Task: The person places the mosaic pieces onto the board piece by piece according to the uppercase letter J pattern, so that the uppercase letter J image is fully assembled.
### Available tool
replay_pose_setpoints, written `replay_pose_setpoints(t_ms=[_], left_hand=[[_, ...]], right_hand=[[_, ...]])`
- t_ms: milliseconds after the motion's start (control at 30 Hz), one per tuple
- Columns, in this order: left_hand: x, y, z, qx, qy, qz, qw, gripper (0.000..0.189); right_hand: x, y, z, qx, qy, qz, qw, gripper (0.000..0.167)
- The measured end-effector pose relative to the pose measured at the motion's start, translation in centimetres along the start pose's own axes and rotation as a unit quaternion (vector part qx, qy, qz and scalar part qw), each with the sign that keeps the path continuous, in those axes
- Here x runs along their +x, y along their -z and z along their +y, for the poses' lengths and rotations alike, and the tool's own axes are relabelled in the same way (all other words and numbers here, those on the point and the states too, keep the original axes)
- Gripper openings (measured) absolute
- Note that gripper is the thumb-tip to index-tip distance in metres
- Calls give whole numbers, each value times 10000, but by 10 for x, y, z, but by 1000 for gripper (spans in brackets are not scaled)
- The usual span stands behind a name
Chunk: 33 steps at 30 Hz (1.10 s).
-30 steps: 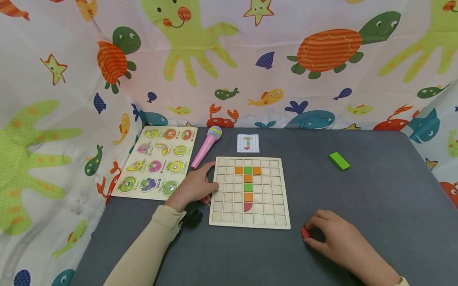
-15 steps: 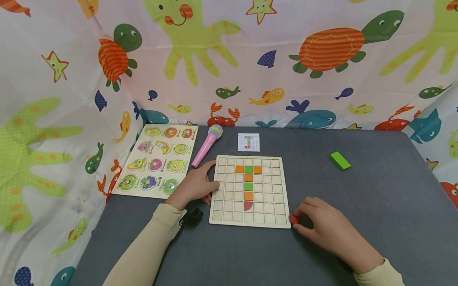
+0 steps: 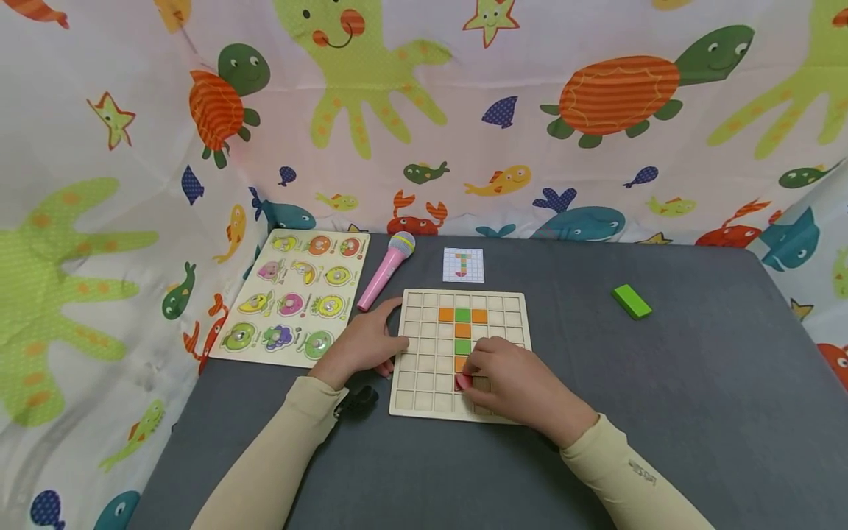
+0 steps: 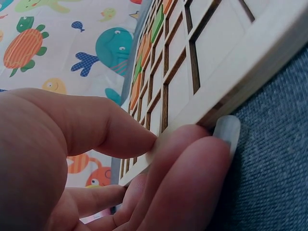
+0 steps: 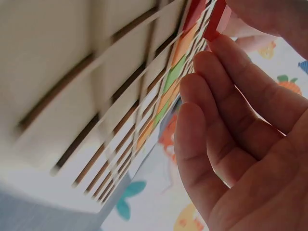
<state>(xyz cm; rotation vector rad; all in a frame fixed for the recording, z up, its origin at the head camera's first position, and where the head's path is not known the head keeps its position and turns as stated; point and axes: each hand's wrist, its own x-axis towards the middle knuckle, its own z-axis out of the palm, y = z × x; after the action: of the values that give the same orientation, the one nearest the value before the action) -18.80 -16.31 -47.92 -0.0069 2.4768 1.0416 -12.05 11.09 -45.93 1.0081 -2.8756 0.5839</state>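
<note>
A wooden grid board (image 3: 424, 402) lies on the grey table with orange tiles (image 3: 447, 315) and green tiles (image 3: 462, 347) set in it as a T shape. My left hand (image 3: 361, 344) grips the board's left edge, thumb on the rim and fingers at its side in the left wrist view. Between thumb and fingertips, my right hand (image 3: 517, 383) pinches a small red piece (image 5: 217, 20) over the lower middle of the board. In the right wrist view another red piece (image 5: 194, 13) sits in the grid at the end of the tile column, mostly covered by my hand in the head view.
Behind the board lies a small card (image 3: 450, 275) printed with a coloured grid figure. To the left are a pink toy microphone (image 3: 383, 278) and a fruit puzzle board (image 3: 228, 355). A green block (image 3: 631, 302) lies at the right. A patterned cloth (image 3: 371, 132) hangs behind the table.
My right hand has carried the red piece left from the table, past the board's right edge, to over the tile column. The left hand has kept its grip on the board.
</note>
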Motion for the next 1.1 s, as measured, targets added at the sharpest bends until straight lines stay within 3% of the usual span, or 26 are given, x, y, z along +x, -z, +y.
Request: replay_pose_setpoints(t_ms=[300, 1100], left_hand=[[1, 0, 1, 76, -5, 26, 10000, 82], [-1, 1, 2, 60, 25, 6, 10000, 81]], right_hand=[[23, -11, -14, 71, 33, -78, 9999, 13], [24, -19, -16, -104, 49, -144, 9998, 12]])
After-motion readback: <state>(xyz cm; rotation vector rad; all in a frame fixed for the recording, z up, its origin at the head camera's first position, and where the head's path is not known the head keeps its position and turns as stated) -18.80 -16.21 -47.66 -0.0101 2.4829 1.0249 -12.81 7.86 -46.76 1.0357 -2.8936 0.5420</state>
